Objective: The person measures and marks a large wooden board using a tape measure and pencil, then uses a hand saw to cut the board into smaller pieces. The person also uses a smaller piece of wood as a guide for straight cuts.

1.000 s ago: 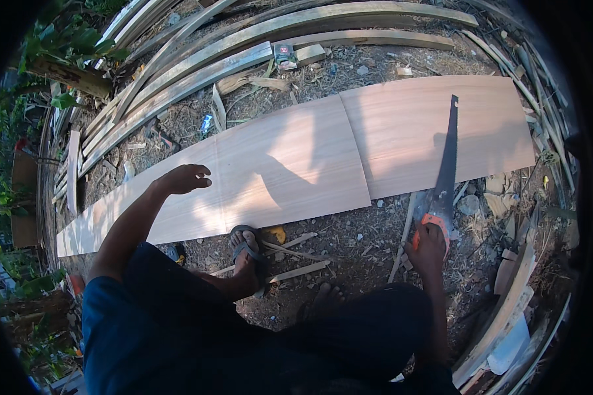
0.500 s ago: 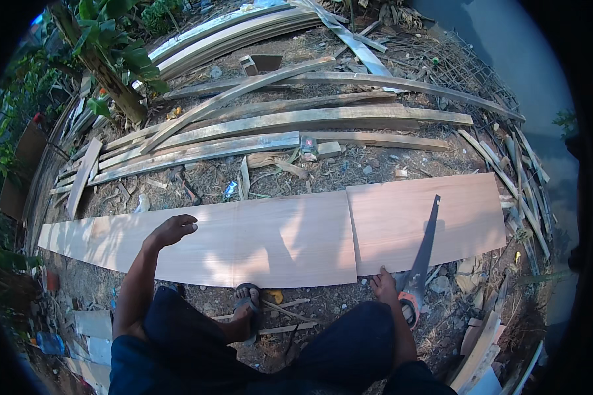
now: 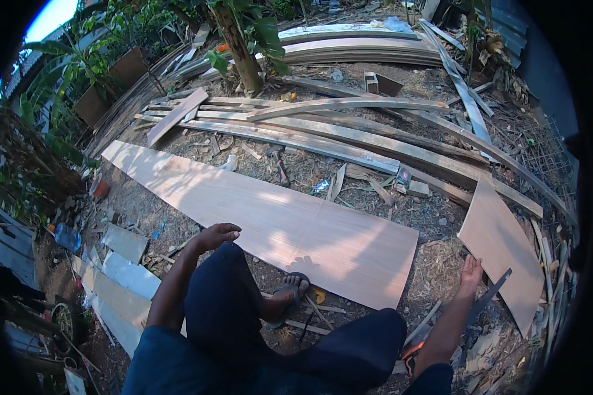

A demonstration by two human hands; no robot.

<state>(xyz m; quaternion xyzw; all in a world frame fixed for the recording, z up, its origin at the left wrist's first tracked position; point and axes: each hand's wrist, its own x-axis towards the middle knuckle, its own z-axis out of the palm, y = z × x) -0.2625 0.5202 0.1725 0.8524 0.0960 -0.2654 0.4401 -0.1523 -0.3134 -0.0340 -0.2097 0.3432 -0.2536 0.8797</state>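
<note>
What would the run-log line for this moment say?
left hand: resting on long pale plywood sheet | right hand: open, beside smaller cut-off plywood panel | handsaw: on ground

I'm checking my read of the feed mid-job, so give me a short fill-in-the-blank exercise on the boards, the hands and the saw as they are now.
1. The left hand rests at the near edge of the ____ plywood sheet.
2. The small cut-off panel lies to the person's ____ of that sheet, apart from it.
3. The right hand is open, beside the blade of a ____.
4. The person's foot wears a ____.

Missing words: long; right; hand saw; sandal
</note>
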